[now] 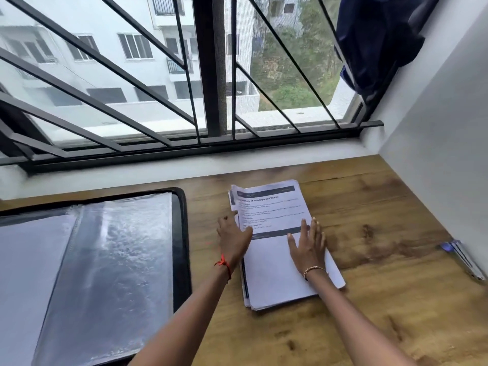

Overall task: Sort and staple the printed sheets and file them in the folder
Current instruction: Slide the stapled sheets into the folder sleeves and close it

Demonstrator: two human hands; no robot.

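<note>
1. Bright, even daylight from the window (148, 75) ahead.
2. Broad white glare across the shiny plastic of the folder (113, 249).
3. Only faint, soft shadows on the wooden table (369, 307).
4. Bent, bowed window bars (208, 75) toward the edges, typical wide-angle distortion.
5. Slight softness overall; small print on the sheets (272, 207) smeared, mostly unreadable.

The open folder (182, 247) runs off the picture's left and bottom edges. A slim silver and blue object (464, 260) at the right edge of the surface (383, 299) is blurred, cropped and too vague to name. On the stack of printed sheets (277, 273) the small print is unreadable and the lower sheets show only as edges. The left hand (233, 239) loses its fingertips at the stack's left edge, whether over or under the top sheet is unclear.
</note>
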